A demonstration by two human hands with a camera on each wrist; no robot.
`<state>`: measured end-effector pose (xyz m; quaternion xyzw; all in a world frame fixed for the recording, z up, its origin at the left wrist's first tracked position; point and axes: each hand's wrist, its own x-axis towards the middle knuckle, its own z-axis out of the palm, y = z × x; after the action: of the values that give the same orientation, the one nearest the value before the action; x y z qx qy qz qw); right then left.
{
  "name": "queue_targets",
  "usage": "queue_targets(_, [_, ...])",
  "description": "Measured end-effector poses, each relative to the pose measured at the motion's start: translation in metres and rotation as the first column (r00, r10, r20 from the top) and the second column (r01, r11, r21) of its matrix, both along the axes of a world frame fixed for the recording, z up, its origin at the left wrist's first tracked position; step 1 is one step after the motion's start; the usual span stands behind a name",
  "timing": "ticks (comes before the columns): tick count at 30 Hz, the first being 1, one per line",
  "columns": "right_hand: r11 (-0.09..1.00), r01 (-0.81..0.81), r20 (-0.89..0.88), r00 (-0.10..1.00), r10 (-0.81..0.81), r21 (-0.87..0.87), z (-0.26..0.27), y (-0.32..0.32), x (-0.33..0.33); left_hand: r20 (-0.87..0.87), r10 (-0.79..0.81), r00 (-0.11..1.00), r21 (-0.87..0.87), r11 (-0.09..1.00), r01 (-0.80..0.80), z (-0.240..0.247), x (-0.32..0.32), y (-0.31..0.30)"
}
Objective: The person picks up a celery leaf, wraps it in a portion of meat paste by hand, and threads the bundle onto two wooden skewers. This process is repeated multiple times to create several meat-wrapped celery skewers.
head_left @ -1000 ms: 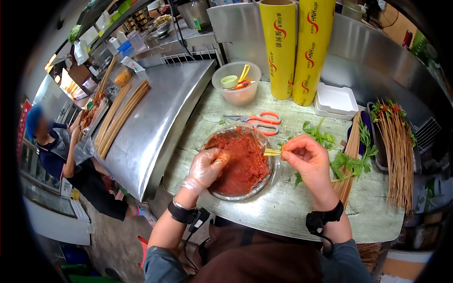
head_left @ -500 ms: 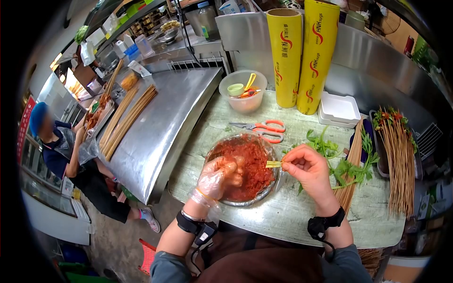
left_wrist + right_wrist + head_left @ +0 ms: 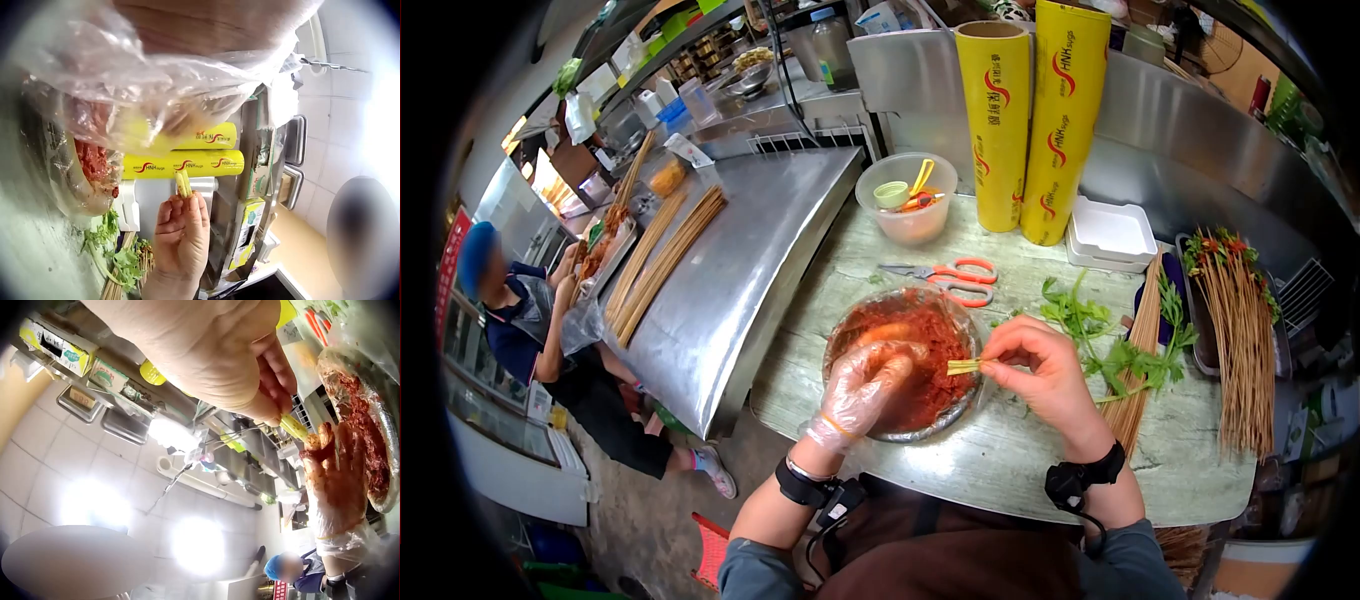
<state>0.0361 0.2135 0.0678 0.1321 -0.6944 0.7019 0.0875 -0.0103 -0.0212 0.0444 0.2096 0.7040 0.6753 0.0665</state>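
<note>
Over the foil-coloured bowl (image 3: 910,437) of red minced paste (image 3: 948,338), the left hand (image 3: 865,385) wears a clear plastic glove; its stained fingers are loosely extended in the right wrist view (image 3: 337,481). Bare fingertips of the right hand (image 3: 1045,378) pinch a small bundle of short yellow-green stalks (image 3: 963,367) above the bowl's right side. The left wrist view shows these stalks (image 3: 183,185) upright between thumb and fingers of the right hand (image 3: 181,237). In the right wrist view, the stalks (image 3: 294,427) lie close to the left fingertips.
Orange-handled scissors (image 3: 965,282) lie behind the bowl, near a plastic tub (image 3: 908,225). Yellow film rolls (image 3: 998,130) stand at the back. Leafy greens (image 3: 1145,355), sticks (image 3: 1135,400) and a tray of skewers (image 3: 1240,340) are at right. Another person (image 3: 530,320) works at left.
The left hand's fingers have gone from curled to extended over the paste. The right hand has come lower and slightly left with the stalks, nearer the left hand.
</note>
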Motion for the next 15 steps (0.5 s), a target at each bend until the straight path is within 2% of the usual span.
queue_targets(2, [0.999, -0.05, 0.01, 0.999, 0.05, 0.002, 0.002, -0.001, 0.001, -0.293, -0.013, 0.956, -0.206, 0.977, -0.049, 0.011, -0.002, 0.002])
queue_targets(5, [0.99, -0.142, 0.026, 0.99, 0.142, 0.018, 0.004, -0.001, 0.003, 0.138, 0.005, 0.99, -0.036, 0.999, 0.0, 0.009, 0.006, 0.007])
queue_targets(6, [0.985, -0.167, 0.032, 0.986, 0.166, 0.034, 0.004, -0.002, 0.003, 0.092, -0.015, 0.996, -0.064, 0.998, 0.021, 0.009, 0.009, 0.007])
queue_targets(9, [0.986, -0.165, 0.035, 0.986, 0.165, 0.014, 0.003, -0.008, 0.004, 0.291, -0.15, 0.945, 0.173, 0.98, 0.102, 0.02, 0.019, 0.017])
queue_targets(10, [0.99, -0.141, 0.028, 0.99, 0.141, 0.028, 0.003, -0.009, 0.004, 0.315, -0.167, 0.934, 0.134, 0.982, 0.13, 0.015, 0.02, 0.016])
queue_targets(13, [0.994, -0.074, -0.022, 0.997, 0.076, 0.086, 0.002, -0.011, 0.003, 0.442, -0.181, 0.878, 0.267, 0.962, 0.063, 0.016, 0.029, 0.027])
queue_targets(15, [0.992, -0.051, -0.056, 0.997, 0.058, 0.116, 0.0, -0.011, 0.002, 0.431, -0.123, 0.894, 0.18, 0.982, 0.048, 0.021, 0.031, 0.033])
